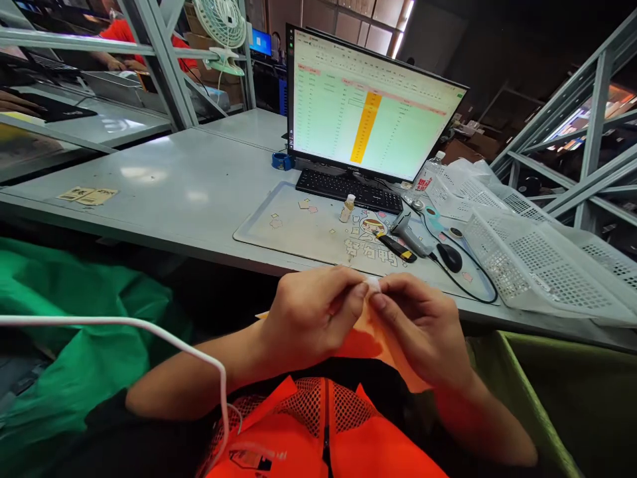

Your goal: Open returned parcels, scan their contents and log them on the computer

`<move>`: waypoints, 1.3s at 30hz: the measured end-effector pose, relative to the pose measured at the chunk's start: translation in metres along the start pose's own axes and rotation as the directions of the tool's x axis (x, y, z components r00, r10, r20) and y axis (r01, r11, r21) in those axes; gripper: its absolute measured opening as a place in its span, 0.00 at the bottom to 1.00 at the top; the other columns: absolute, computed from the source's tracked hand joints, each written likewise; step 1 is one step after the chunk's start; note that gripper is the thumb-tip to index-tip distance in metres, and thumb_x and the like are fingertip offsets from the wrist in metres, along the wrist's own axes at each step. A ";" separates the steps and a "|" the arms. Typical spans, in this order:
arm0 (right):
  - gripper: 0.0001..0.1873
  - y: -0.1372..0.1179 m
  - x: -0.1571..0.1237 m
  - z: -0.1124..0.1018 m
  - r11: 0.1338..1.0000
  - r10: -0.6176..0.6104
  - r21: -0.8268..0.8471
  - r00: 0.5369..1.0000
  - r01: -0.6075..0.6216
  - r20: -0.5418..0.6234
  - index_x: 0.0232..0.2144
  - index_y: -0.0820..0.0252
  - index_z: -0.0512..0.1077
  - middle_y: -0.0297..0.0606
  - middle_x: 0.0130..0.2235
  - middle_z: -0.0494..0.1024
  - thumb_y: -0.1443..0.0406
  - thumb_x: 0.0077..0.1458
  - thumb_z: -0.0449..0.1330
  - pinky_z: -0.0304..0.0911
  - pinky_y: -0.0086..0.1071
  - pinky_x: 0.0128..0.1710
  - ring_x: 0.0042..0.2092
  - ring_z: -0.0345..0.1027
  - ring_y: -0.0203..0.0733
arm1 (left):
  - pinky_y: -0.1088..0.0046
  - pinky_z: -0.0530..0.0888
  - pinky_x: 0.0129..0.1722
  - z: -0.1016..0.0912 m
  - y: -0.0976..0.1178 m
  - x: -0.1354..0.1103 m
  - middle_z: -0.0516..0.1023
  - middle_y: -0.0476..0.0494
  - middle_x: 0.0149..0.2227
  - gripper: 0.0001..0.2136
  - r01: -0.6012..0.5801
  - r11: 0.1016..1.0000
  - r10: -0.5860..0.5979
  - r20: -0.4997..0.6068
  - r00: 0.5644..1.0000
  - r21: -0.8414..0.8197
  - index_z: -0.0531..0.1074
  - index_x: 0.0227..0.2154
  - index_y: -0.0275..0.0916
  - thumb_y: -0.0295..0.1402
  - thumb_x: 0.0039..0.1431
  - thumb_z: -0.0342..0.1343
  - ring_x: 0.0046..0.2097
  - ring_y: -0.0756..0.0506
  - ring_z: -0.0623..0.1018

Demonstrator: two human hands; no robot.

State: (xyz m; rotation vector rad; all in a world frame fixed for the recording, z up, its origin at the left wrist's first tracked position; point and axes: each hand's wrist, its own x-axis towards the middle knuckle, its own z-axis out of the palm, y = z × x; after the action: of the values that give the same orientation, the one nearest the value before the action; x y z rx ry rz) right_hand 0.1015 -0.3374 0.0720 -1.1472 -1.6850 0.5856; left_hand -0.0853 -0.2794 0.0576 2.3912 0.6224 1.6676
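Observation:
My left hand [311, 318] and my right hand [423, 328] meet in front of my chest, just below the table's near edge. Both are closed in a pinch on a small white piece [373, 284] held between thumbs and forefingers. A pale orange sheet [393, 352] lies under the hands, partly hidden by them. What the white piece is I cannot make out. Below the hands is my orange mesh vest [318, 425].
On the grey table [189, 192] stand a monitor [368, 106] with a spreadsheet, a keyboard [348, 189], a desk mat [298, 229], a small bottle [347, 208], a barcode scanner [411, 232], a mouse [450, 257] and white perforated trays [537, 265]. Green fabric [74, 345] lies at left. A person in red sits far back.

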 end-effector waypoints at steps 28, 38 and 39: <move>0.06 -0.013 0.015 -0.007 0.882 -0.326 -0.355 0.945 0.310 0.016 0.40 0.52 0.75 0.33 0.33 0.80 0.69 0.68 0.60 0.70 0.31 0.32 0.31 0.73 0.37 | 0.82 0.82 0.36 0.018 -0.013 -0.003 0.86 0.50 0.36 0.09 -0.119 0.993 0.111 -0.270 0.956 -0.012 0.77 0.47 0.41 0.23 0.68 0.61 0.35 0.52 0.85; 0.03 -0.010 0.016 -0.003 0.870 -0.375 -0.371 0.924 0.324 -0.072 0.43 0.55 0.76 0.29 0.30 0.80 0.67 0.67 0.64 0.65 0.26 0.25 0.25 0.69 0.31 | 0.83 0.82 0.36 0.017 -0.008 -0.003 0.85 0.49 0.36 0.04 0.148 0.943 -0.185 -0.099 0.978 -0.299 0.76 0.45 0.38 0.28 0.69 0.62 0.34 0.52 0.85; 0.02 -0.009 0.017 -0.003 0.864 -0.383 -0.382 0.920 0.328 -0.076 0.42 0.56 0.76 0.28 0.29 0.80 0.67 0.66 0.65 0.64 0.25 0.25 0.24 0.68 0.30 | 0.83 0.82 0.36 0.016 -0.008 -0.002 0.85 0.49 0.36 0.03 0.178 0.935 -0.206 -0.061 0.977 -0.307 0.76 0.44 0.38 0.29 0.70 0.62 0.34 0.52 0.85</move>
State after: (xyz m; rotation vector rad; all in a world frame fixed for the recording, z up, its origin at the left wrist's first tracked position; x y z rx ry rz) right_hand 0.0987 -0.3270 0.0879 -1.0590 -1.8596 -0.0520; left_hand -0.0733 -0.2712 0.0473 1.9849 0.5512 1.6614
